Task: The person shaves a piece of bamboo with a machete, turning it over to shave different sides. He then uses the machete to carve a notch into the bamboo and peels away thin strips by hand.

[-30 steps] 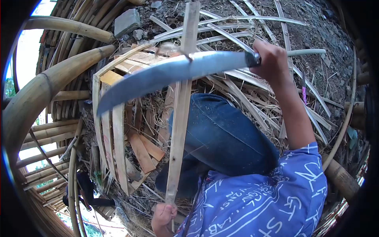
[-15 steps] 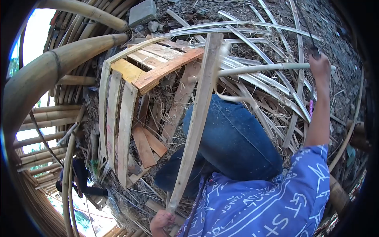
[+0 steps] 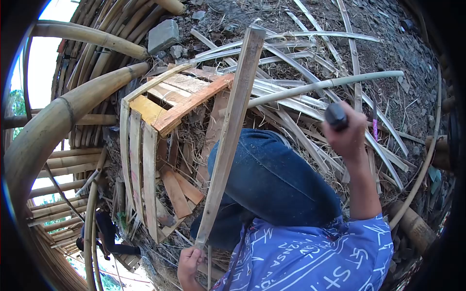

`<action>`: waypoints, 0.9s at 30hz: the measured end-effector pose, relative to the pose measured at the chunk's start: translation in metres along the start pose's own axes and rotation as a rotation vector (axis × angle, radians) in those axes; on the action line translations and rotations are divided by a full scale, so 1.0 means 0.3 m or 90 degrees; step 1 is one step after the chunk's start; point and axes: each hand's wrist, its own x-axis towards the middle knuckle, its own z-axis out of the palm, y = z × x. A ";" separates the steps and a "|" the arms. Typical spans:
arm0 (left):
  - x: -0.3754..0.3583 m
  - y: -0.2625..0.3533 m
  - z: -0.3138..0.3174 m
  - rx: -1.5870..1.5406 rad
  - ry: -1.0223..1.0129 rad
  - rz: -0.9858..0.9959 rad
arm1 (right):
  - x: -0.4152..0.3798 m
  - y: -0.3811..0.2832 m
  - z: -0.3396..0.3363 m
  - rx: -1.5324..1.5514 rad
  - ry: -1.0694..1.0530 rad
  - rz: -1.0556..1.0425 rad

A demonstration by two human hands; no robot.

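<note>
My left hand (image 3: 190, 264), at the bottom, is closed around the lower end of a long wooden slat (image 3: 230, 121). The slat slants up past my bent knee, its top end near the upper middle. My right hand (image 3: 348, 133) grips the black handle of a knife (image 3: 336, 116), raised at the right with the handle's butt toward the camera. Its blade is not visible now. A pale curved pole (image 3: 315, 88) passes behind the slat. Left of the slat stands a slatted wooden crate (image 3: 150, 179) with an orange-brown edge board.
Split strips (image 3: 291, 104) and curly shavings litter the ground. A grey block (image 3: 163, 36) lies at the upper left near thick bamboo poles (image 3: 80, 99). A tool with a pink handle (image 3: 374, 128) lies at the right. Another person (image 3: 109, 235) is at the lower left.
My right hand has come down and left, turning the knife so its handle butt faces the camera. The slat's upper end has shifted up and left; my left hand still holds it.
</note>
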 end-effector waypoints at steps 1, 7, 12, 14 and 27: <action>-0.003 0.000 0.017 0.003 -0.002 0.000 | 0.002 -0.029 0.009 0.000 -0.027 -0.051; -0.008 -0.007 0.100 0.175 0.171 0.154 | 0.069 -0.077 0.119 -0.080 -0.061 -0.157; -0.016 -0.021 0.128 0.335 0.318 0.305 | 0.182 -0.033 0.170 -0.172 -0.035 -0.064; -0.026 -0.014 0.122 0.345 0.312 0.289 | 0.205 -0.005 0.173 -0.192 -0.039 -0.046; -0.071 -0.146 0.027 0.443 0.314 0.330 | 0.236 0.258 0.100 -0.130 0.155 0.018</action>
